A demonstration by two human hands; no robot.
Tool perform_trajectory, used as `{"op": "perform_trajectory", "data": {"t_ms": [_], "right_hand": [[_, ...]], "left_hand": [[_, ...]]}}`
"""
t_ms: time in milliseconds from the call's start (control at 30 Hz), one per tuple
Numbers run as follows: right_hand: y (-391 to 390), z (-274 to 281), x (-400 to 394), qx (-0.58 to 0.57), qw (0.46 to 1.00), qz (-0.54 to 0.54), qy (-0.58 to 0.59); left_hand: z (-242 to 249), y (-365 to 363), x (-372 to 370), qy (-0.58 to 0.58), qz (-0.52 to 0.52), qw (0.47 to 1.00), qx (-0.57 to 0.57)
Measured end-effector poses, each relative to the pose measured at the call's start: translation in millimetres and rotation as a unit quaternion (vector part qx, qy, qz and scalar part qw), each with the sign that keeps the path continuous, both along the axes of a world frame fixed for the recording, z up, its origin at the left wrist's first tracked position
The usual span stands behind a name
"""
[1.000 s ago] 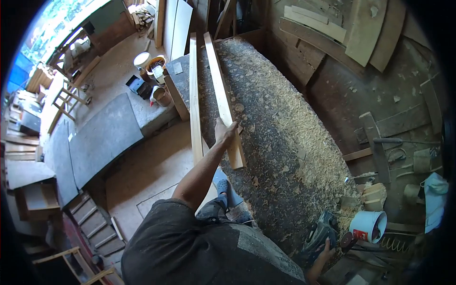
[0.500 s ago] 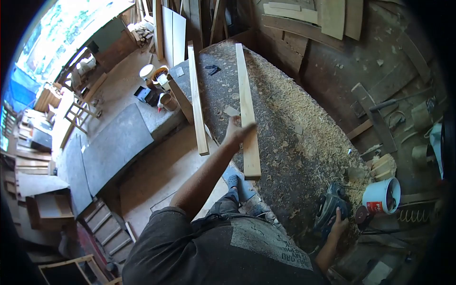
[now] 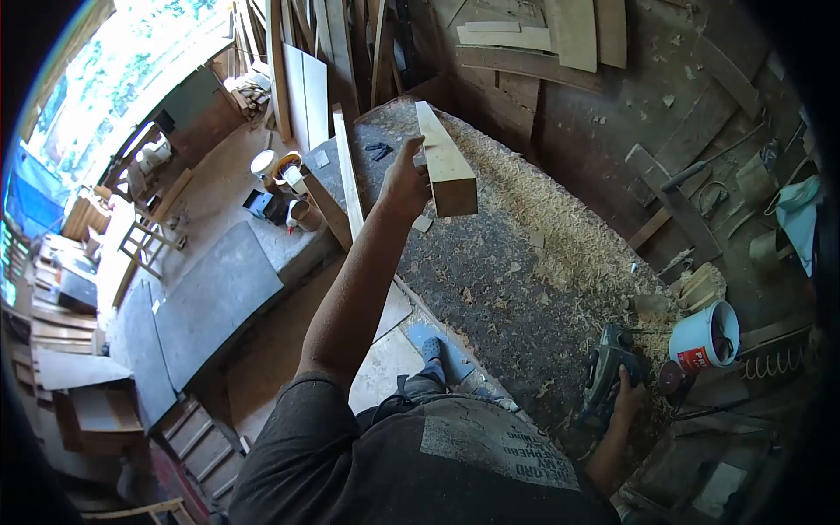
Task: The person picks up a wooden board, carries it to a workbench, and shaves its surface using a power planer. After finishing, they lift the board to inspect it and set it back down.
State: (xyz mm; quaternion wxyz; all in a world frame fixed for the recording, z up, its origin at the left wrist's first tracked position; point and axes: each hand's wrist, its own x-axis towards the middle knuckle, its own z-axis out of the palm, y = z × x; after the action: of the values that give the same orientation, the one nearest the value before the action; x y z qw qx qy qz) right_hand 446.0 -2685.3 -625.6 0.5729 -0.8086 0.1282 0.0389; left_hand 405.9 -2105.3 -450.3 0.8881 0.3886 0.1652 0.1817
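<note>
My left hand [image 3: 406, 182] is stretched out over the bench, closed around the side of a square wooden beam [image 3: 448, 159]. The beam's near end is tilted up toward me, so its end face shows. At the bench's lower right, my right hand [image 3: 626, 401] grips the handle of a dark electric planer [image 3: 604, 372], which sits on the work surface; part of that grip is hidden. A second wooden beam [image 3: 346, 166] lies along the bench's left side, partly covered by my left forearm.
Wood shavings [image 3: 560, 219] are heaped along the right side of the dark bench [image 3: 472, 306]. A white bucket [image 3: 705, 337] stands beside the planer. Small black items [image 3: 378, 150] lie near the far end. Containers [image 3: 289, 179] stand to the left, and boards [image 3: 304, 92] lean behind.
My left hand has raised and tilted the beam, bringing its near end up and showing its end face. My right hand stays on the planer, with little movement.
</note>
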Motion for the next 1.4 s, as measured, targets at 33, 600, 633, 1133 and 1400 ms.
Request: {"op": "perform_trajectory", "data": {"t_ms": [33,600,633,1133,1400], "right_hand": [[0,-1,1,0.004,1.0,0.003,-0.005],[-6,-10,5,0.002,1.0,0.007,-0.02],[-10,-15,7,0.0,1.0,0.005,-0.014],[-3,-6,4,-0.011,1.0,-0.004,-0.003],[-4,-7,5,0.003,1.0,0.0,-0.001]], "left_hand": [[7,-9,-2,0.011,0.045,0.999,0.016],[30,-16,4,-0.005,0.074,0.997,-0.027],[35,-23,1,0.011,0.096,0.995,-0.019],[35,-11,-18,-0.002,0.134,0.991,-0.011],[32,-7,-13,-0.007,0.13,0.991,-0.035]]}}
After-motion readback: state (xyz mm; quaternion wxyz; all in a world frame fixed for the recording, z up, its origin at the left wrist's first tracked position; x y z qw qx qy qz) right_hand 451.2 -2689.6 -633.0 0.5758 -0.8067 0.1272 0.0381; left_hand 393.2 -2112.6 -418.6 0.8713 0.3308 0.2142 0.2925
